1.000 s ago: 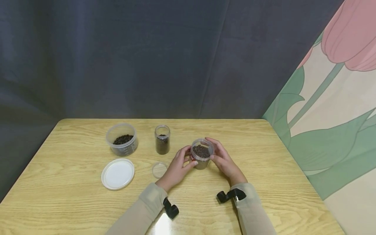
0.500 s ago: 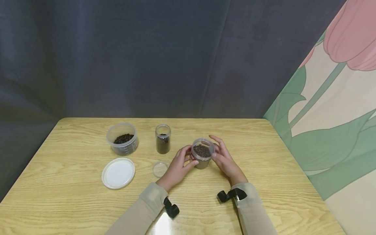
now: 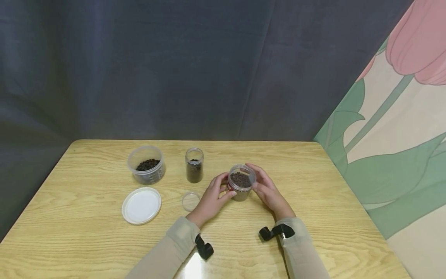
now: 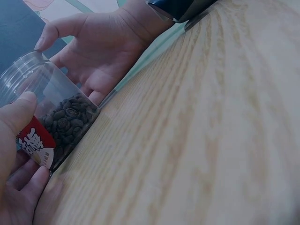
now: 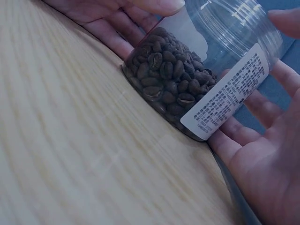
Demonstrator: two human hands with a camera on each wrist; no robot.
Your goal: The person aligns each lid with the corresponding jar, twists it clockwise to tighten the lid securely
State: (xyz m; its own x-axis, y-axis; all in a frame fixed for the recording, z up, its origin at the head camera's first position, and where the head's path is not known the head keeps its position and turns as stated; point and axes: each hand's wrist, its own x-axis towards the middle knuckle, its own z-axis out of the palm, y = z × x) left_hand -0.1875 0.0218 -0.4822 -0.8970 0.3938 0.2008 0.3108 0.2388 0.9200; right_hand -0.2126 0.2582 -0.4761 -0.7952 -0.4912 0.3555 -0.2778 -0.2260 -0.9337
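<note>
A clear plastic jar (image 3: 240, 193), partly filled with coffee beans (image 5: 171, 77), stands upright on the table between my hands. Threads show around its neck, and it bears a red label (image 4: 35, 140) and a white printed label (image 5: 227, 93). My left hand (image 3: 211, 199) grips the jar's left side, thumb toward the front. On the opposite side, my right hand (image 3: 271, 193) curves round the jar, its thumb by the rim and its fingers against the side and back. Part of the jar's wall is hidden behind the fingers.
Left of the hands stand a slim clear jar (image 3: 194, 171) and a wide plastic tub (image 3: 149, 178), both holding dark beans. A white lid (image 3: 141, 205) and a small clear disc-shaped lid (image 3: 191, 201) lie on the wooden table (image 3: 87, 232). A dark curtain (image 3: 167, 77) hangs behind.
My right hand's fingers lifted and spread a little from the jar half a second ago, and now lie closer round it again. The left hand keeps its grip, and the jar stays in place.
</note>
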